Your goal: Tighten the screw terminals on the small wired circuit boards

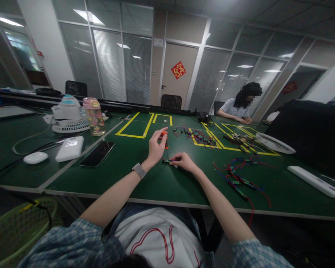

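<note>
Held upright in my left hand (156, 146) is a screwdriver (166, 143) with an orange and black handle. Its thin shaft points down to a small green circuit board (165, 161) on the table; whether the tip touches it is too small to tell. My right hand (182, 161) pinches the right end of that board with thumb and fingers. To the right lies a loose bunch of circuit boards with red and blue wires (237, 175). Farther back, a row of similar wired boards (197, 137) stretches across the green table (156, 186).
On the left are a phone (97, 153), a white power bank (70, 149), a white mouse (35, 158), a bottle (94, 117) and a fan (68, 115). A white bar (315, 181) lies far right. Across the table sits another person (237, 106). A green basket (22, 230) stands below left.
</note>
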The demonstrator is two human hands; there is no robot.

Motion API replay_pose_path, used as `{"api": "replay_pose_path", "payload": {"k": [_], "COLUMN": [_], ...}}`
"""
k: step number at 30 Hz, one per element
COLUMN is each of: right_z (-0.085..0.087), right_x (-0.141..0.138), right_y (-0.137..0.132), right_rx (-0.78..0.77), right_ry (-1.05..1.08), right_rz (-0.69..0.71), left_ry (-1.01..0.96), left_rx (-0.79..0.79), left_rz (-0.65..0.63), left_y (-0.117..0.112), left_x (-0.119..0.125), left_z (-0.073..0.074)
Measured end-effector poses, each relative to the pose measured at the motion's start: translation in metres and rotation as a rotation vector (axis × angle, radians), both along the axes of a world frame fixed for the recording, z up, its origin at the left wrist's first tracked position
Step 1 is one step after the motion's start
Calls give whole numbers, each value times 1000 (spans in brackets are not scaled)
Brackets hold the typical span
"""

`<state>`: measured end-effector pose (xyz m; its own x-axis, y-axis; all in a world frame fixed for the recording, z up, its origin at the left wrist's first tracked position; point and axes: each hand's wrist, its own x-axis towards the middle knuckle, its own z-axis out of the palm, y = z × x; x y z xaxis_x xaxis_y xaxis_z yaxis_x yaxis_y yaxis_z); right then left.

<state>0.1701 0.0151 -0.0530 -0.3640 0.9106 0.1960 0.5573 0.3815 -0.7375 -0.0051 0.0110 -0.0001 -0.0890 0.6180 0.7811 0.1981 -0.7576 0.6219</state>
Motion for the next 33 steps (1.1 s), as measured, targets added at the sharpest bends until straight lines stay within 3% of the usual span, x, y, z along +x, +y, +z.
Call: {"api": "replay_pose_path", "payload": {"k": [5, 14, 33], "right_z": [-2, 0, -3], "right_x": [0, 0, 1], "right_y": [1, 0, 2], "right_rx": [0, -2, 3], "right_ry": [19, 26, 7], "right_rz": [2, 6, 2], "left_ry": [21, 12, -18], "left_rx": [45, 17, 4], "left_rz": [75, 1, 40], "left_y": [-3, -5, -2], "left_x": [2, 0, 1], "left_z": [1, 2, 1]}}
